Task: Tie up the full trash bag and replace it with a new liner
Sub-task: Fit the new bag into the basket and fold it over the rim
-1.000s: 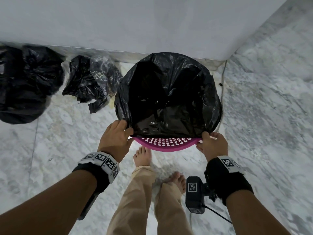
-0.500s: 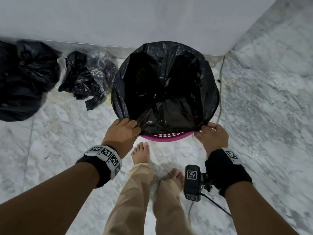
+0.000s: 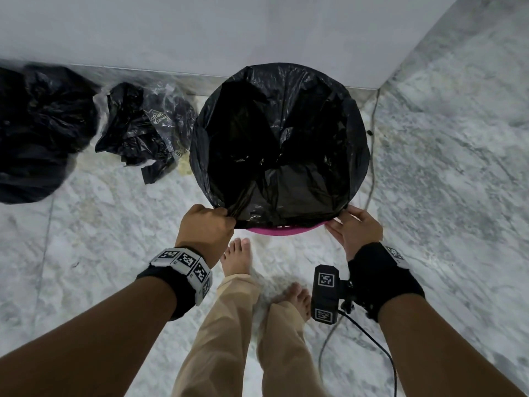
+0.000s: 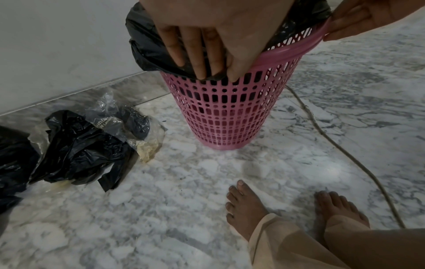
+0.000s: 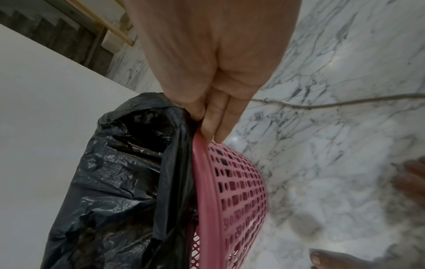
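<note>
A pink mesh basket [image 3: 283,231] stands by the wall with a new black liner [image 3: 280,144] spread open inside it and folded over most of its rim. My left hand [image 3: 209,224] grips the liner's edge at the near-left rim; in the left wrist view its fingers [image 4: 202,54] press the folded edge down the outside of the basket [image 4: 230,112]. My right hand [image 3: 355,227] pinches the liner at the near-right rim, seen up close as the right hand [image 5: 207,116] beside the liner [image 5: 115,182]. A full black trash bag [image 3: 28,133] lies at the far left.
A clear pack of black liners [image 3: 143,130] lies on the marble floor between the full bag and the basket. A cable [image 3: 372,156] runs along the floor right of the basket. My bare feet [image 3: 237,256] stand just before it. The white wall [image 3: 257,30] is directly behind.
Both hands have drawn the liner's near edge further down over the near rim, so less of the pink mesh shows. The basket has stayed in place.
</note>
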The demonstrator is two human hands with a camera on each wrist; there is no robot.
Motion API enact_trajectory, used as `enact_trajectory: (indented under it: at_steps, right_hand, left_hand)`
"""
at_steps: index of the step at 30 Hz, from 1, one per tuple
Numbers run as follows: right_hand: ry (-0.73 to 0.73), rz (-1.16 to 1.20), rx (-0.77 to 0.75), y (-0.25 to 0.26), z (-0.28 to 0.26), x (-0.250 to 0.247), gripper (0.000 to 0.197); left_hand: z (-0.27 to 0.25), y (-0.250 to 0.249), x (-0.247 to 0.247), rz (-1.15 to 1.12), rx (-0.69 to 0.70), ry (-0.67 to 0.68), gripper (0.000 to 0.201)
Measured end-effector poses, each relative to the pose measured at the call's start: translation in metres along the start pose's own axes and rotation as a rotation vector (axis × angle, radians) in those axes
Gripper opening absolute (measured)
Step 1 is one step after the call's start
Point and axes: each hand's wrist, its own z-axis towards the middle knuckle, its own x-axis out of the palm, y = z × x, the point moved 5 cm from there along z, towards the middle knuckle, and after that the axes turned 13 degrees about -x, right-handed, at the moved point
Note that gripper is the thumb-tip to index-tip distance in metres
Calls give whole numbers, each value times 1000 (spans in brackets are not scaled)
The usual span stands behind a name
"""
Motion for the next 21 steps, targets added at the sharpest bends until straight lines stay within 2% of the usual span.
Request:
enact_trajectory:
  at_steps: [7,12,18,21]
  right_hand:
    - [45,-6,4,-1,-2,2,13]
    - [50,21,-28,-1,-12,6,9]
    - [-14,111,-50,-5,-15,7,15]
    - [-41,96,-67,-1,-17,7,18]
  left_hand:
    - [-4,-3,-2,-61,-45,-22,13]
    - [-7,-15,-11,93,74,36,29]
    - [-3,-31,-22,193,197,23,36]
    - [-5,-40,-21,232,222,108,29]
